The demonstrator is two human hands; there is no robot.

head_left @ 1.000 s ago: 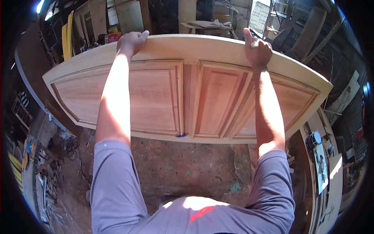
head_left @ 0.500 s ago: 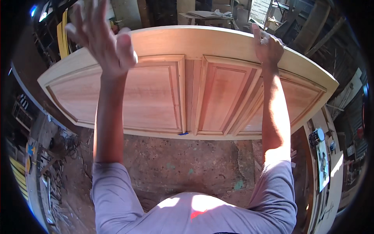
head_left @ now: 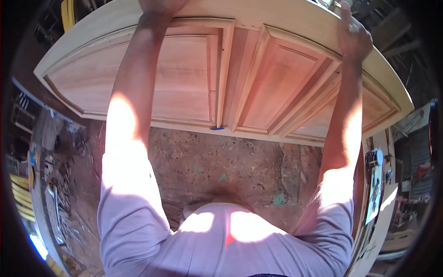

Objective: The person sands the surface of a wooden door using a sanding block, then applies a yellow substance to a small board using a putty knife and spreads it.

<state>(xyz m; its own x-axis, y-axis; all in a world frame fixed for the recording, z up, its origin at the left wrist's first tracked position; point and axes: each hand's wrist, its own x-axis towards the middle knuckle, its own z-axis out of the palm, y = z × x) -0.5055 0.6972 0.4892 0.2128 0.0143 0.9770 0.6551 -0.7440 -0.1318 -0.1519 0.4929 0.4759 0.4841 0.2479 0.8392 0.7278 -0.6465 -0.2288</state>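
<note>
Extending forward, both arms (head_left: pixel 127 87) reached the upper edge of the panelled door (head_left: pixel 221 74), crosswise ahead of the torso (head_left: pixel 226 240); the right hand (head_left: pixel 354 40) clamped its fingers there, whereas the cropped left hand's (head_left: pixel 164 5) fingers could not be judged.

Strong sunlight is bleaching patches of the shirt (head_left: pixel 258 227) and left forearm (head_left: pixel 123 121), shadow is dimming the floor (head_left: pixel 207 161), and fisheye distortion is bowing the wooden panel (head_left: pixel 184 74).

The door (head_left: pixel 226 69) at twelve o'clock has pinkish panels (head_left: pixel 281 85) within cream framing (head_left: pixel 258 13), and the shirt (head_left: pixel 198 244) at six is lavender-grey.
</note>
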